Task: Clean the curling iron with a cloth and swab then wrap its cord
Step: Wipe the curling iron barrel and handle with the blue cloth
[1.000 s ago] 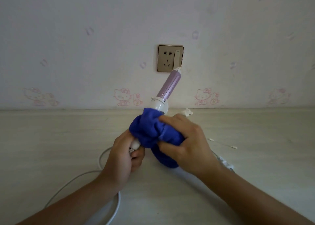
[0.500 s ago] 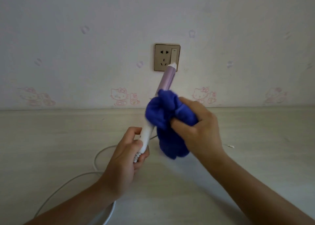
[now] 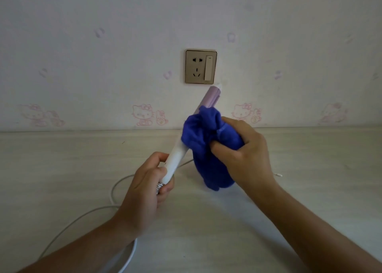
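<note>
Item: curling iron (image 3: 176,157), held above the desk (image 3: 62,169) with its tip tilted up toward the wall socket (image 3: 201,66); our left hand (image 3: 144,190) is wrapped round the base of its white handle, and our right hand (image 3: 246,148) clenches the bunched blue cloth (image 3: 204,146) against the iron where handle meets purple barrel. Handling, in our judgement: we steady the handle, let the cloth encircle the barrel, draw it in long strokes out to the tip, and turn the iron so every side is wiped. Pending: cord (image 3: 82,217) loose on the desk, unwrapped; a thin white stick, likely the swab (image 3: 278,174), lies on the desk to the right of our right hand.
</note>
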Available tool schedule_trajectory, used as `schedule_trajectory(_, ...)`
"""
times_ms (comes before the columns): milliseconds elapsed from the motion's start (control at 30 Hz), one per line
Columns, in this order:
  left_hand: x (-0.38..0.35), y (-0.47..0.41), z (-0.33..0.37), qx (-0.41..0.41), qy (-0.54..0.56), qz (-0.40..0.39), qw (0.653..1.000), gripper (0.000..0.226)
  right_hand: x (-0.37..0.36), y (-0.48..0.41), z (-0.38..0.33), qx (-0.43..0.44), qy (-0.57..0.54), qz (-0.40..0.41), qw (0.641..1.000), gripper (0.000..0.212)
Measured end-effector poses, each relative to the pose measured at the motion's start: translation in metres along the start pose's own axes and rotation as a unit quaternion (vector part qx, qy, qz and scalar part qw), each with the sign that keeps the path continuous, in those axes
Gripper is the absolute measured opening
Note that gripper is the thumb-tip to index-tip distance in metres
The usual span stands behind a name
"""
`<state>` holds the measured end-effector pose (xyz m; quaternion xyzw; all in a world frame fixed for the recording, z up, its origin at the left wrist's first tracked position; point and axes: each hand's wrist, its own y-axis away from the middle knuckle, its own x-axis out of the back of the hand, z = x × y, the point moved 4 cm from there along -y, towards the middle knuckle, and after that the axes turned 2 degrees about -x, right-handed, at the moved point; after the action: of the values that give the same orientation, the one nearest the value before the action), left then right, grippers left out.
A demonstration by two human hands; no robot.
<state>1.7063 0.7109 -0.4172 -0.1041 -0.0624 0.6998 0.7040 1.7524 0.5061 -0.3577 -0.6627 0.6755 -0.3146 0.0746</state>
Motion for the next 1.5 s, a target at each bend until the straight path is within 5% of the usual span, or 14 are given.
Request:
schedule_trajectory(233,0.001,-0.005,0.004,0.025,0.040,0.100,0.994,0.040,-0.036,0.021,-0.006,0.077,0.067,-0.158,0.982,0.040)
schedule_trajectory(500,-0.008,-0.003,0.014,0.014,0.008,0.020,1.000,0.040,-0.003,0.002,0.002,-0.005,0.021,-0.005,1.000,0.028)
schedule_trajectory(700,-0.020,0.001,0.024,0.053,0.071,-0.012,0.996,0.053,0.012,-0.006,-0.006,0.001,-0.024,0.049,0.998,0.052)
schedule_trajectory(967,-0.016,-0.004,0.018,0.142,0.212,0.046,0.966,0.039,-0.035,0.023,-0.016,0.073,0.081,-0.130,0.985,0.035)
schedule_trajectory(1200,-0.027,-0.004,0.027,0.146,0.216,-0.050,0.964,0.047,-0.004,0.007,-0.006,0.039,0.040,0.017,0.998,0.040)
schedule_trajectory(1400,-0.017,-0.002,0.028,0.112,0.205,-0.025,0.972,0.044,-0.026,0.017,-0.008,0.076,0.047,-0.115,0.989,0.029)
schedule_trajectory(1500,-0.017,-0.001,0.028,0.111,0.215,-0.067,0.968,0.039,-0.014,0.009,-0.007,0.065,0.042,-0.071,0.994,0.033)
